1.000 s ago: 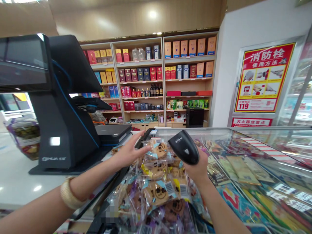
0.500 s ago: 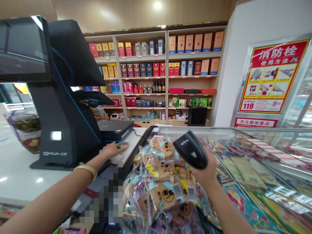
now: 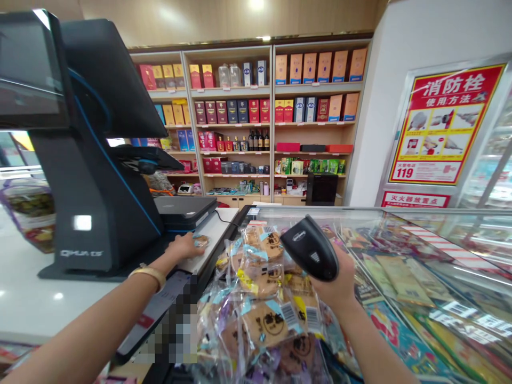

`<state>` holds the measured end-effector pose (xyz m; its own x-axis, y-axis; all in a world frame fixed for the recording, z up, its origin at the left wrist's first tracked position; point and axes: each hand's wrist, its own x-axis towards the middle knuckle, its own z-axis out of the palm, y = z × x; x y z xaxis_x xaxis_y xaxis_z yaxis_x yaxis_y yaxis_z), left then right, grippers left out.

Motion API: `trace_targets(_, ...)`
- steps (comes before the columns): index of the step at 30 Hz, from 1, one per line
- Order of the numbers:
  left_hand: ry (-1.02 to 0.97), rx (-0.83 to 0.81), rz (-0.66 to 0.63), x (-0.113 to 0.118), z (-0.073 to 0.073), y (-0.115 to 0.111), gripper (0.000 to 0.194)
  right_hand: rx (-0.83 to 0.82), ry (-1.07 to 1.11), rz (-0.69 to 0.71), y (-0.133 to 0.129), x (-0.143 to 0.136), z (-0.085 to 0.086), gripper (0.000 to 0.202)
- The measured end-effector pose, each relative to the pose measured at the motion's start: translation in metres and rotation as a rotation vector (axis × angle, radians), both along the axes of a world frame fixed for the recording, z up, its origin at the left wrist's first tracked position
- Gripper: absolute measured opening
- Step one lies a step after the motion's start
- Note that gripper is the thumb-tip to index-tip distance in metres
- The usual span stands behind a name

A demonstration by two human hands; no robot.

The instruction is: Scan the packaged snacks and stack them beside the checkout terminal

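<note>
My right hand is wrapped round the handle of a black barcode scanner, held above a pile of clear-wrapped round biscuits. On the white counter at the left, my left hand reaches beside the black register base. Its fingers touch a small wrapped biscuit near the counter's edge; the fingertips are too small to tell whether they grip it. A bracelet is on the left wrist.
A black register with screens rises at the left, with a jar beyond it. The glass-topped freezer holds packets at the right. Shelves of boxes and bottles stand behind.
The view has shifted slightly, and the register sits a little further left in it. My left hand stays by the small biscuit; my right still holds the scanner.
</note>
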<state>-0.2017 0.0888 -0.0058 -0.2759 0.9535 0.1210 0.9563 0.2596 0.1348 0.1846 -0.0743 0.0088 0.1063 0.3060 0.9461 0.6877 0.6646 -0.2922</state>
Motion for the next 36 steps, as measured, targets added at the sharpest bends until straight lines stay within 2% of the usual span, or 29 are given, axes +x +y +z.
trace_targets(6, 0.092, 0.174, -0.211, 0.002, 0.009, -0.028, 0.048, -0.017, -0.010, 0.019, 0.002, 0.000, -0.002, 0.013)
trace_targets(9, 0.122, 0.351, -0.230, 0.004, 0.025, -0.045, 0.054, 0.000, -0.006, 0.038, 0.003, -0.001, -0.001, 0.014)
trace_targets(12, 0.094, 0.633, -0.260, 0.011, 0.049, -0.062, 0.056, 0.000, 0.022, 0.040, 0.002, -0.002, 0.000, 0.014)
trace_targets(14, 0.058, 0.809, -0.334, 0.024, 0.067, -0.076, 0.053, 0.002, 0.031, 0.042, 0.000, -0.003, 0.000, 0.014)
trace_targets(16, 0.043, 0.903, -0.432, 0.043, 0.082, -0.092, 0.051, 0.004, 0.033, 0.051, -0.001, -0.004, 0.001, 0.014)
trace_targets(20, 0.132, 1.035, -0.642, 0.087, 0.101, -0.123, 0.055, -0.015, 0.049, 0.081, -0.002, -0.004, 0.003, 0.014)
trace_targets(23, 0.277, 1.115, -0.756, 0.114, 0.107, -0.139, 0.062, -0.049, 0.014, 0.150, -0.003, -0.005, 0.004, 0.016)
trace_targets(27, 0.367, 1.140, -0.835, 0.135, 0.110, -0.150, 0.067, -0.102, -0.062, 0.228, -0.003, -0.009, 0.005, 0.014)
trace_targets(32, 0.355, 1.131, -0.867, 0.147, 0.110, -0.153, 0.065, -0.176, -0.120, 0.256, -0.004, -0.012, 0.004, 0.013)
trace_targets(36, 0.242, 1.106, -0.863, 0.148, 0.109, -0.152, 0.059, -0.193, -0.100, 0.247, -0.001, -0.011, 0.003, 0.014)
